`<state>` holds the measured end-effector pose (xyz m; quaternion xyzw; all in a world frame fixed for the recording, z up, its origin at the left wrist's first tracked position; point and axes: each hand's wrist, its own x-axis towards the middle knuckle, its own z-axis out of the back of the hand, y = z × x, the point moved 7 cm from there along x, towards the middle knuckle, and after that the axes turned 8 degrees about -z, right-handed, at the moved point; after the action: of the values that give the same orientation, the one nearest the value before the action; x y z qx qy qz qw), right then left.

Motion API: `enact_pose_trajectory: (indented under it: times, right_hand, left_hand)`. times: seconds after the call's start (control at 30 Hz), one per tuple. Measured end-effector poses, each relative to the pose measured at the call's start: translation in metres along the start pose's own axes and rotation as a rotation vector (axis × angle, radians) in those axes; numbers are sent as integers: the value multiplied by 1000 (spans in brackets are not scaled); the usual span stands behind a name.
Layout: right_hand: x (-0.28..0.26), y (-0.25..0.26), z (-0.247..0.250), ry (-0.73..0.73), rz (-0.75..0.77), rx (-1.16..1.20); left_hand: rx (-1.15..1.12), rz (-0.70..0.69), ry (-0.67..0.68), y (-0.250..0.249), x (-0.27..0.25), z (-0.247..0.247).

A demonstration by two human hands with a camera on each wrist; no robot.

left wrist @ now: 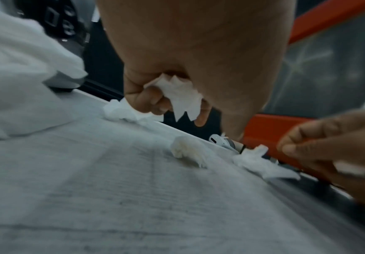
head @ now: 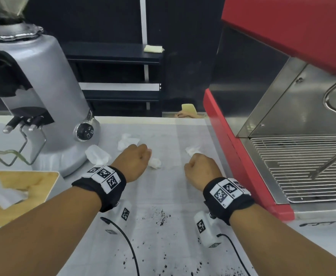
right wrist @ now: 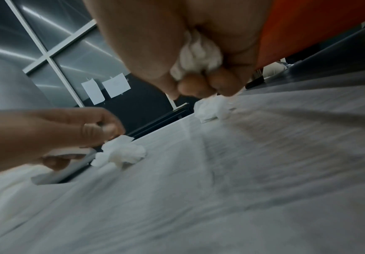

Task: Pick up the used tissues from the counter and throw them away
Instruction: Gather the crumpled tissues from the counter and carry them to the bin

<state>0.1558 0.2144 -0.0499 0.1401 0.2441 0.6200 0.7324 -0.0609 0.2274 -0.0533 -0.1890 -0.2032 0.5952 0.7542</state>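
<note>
Left hand grip closed round a torn white tissue; right hand grip balled round a crumpled tissue wad. More used tissues lie loose on the tabletop between grinder and red espresso machine. Wristband markers only; lettering unreadable.

Paper-covered counter with crumpled tissues, grey grinder, red espresso machine, scattered coffee grounds.

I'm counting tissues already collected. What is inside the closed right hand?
The right hand grips a crumpled white tissue in its curled fingers. Whether more than one wad is bunched in there is hidden by the palm.
</note>
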Motion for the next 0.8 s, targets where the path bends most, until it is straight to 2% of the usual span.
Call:
enact_pose_trajectory:
  times: [0.07, 0.13, 0.23, 0.5, 0.6, 0.8]
  right_hand:
    - [7, -4, -3, -35, -26, 25]
    - [15, -7, -4, -77, -36, -21]
    - [28, -9, -8, -92, -21, -133]
    - [51, -7, -24, 84, -49, -227]
    - [56, -9, -32, 161, -77, -264]
    - [62, 10, -44, 113, -8, -356]
  left_hand:
    - [116, 29, 107, 0, 5, -12]
    - [248, -19, 229, -4, 8, -29]
    - [299, -35, 277, -3, 13, -46]
    - [182, -5, 121, 8, 16, -39]
    - [129, 32, 2, 9, 11, -22]
    - [-59, 57, -210, 17, -19, 21]
